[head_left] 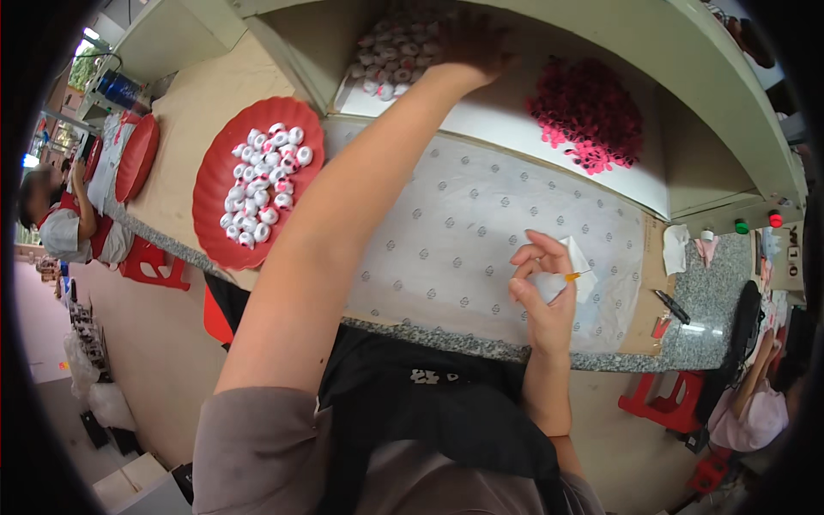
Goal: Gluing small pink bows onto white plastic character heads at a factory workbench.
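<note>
My left arm stretches across the bench into the shelf compartment. There my left hand (476, 47) is in shadow, its fingers seemingly spread, beside a pile of small white round pieces with pink marks (399, 56). I see nothing held in it. Over the paper-covered bench, my right hand (549, 300) is closed around a small white squeeze bottle (548, 285) with an orange tip and a thin needle pointing right. A folded white tissue (581, 268) lies just behind that hand. Small pink pieces (588, 112) are heaped on the right of the compartment.
A red scalloped dish (210, 193) of similar white pieces stands to the left. Patterned white paper (446, 257) covers the bench. At the right are a black cutter-like tool (672, 306) and small bottles with green (741, 226) and red caps (775, 219). Other people sit at both sides.
</note>
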The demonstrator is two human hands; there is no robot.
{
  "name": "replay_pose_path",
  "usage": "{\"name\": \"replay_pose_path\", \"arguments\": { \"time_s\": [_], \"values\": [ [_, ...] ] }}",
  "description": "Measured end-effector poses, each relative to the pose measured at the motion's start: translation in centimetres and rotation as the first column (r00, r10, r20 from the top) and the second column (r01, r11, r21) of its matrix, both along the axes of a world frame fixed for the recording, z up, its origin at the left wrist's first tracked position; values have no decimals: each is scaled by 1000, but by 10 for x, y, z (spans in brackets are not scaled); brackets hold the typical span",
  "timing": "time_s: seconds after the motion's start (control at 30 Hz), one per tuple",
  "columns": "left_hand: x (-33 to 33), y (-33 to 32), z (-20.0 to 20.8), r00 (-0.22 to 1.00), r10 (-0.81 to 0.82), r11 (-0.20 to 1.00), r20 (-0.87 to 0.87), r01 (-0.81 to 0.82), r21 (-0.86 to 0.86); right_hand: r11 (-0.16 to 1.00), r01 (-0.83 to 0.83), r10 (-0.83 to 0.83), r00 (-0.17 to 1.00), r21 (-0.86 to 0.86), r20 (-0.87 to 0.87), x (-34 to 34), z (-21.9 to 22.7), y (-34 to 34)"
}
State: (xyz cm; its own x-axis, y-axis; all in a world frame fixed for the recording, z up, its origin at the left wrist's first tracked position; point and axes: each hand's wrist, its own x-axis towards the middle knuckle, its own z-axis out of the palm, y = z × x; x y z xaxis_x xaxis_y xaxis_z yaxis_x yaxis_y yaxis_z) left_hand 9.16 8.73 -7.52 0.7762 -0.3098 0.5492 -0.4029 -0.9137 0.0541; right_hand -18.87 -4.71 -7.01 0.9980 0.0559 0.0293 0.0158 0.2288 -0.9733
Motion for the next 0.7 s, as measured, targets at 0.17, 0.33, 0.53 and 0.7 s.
{"name": "replay_pose_path", "arguments": {
  "time_s": [0.17,0.33,0.53,0.7],
  "values": [
    [11,-2,26,817,-264,794,-513,-117,-596,999,-45,44,998,-7,-42,-3,-15,-8],
    [40,-14,57,824,-275,882,-495,12,-471,994,-109,110,992,16,-55,-6,-9,-13],
    [52,-12,55,797,-262,947,-545,105,-303,987,-160,159,987,-23,-33,-2,-7,-12],
    [44,6,37,759,-236,970,-606,150,-190,983,-170,167,985,-68,-49,-1,-7,-7]
  ]
}}
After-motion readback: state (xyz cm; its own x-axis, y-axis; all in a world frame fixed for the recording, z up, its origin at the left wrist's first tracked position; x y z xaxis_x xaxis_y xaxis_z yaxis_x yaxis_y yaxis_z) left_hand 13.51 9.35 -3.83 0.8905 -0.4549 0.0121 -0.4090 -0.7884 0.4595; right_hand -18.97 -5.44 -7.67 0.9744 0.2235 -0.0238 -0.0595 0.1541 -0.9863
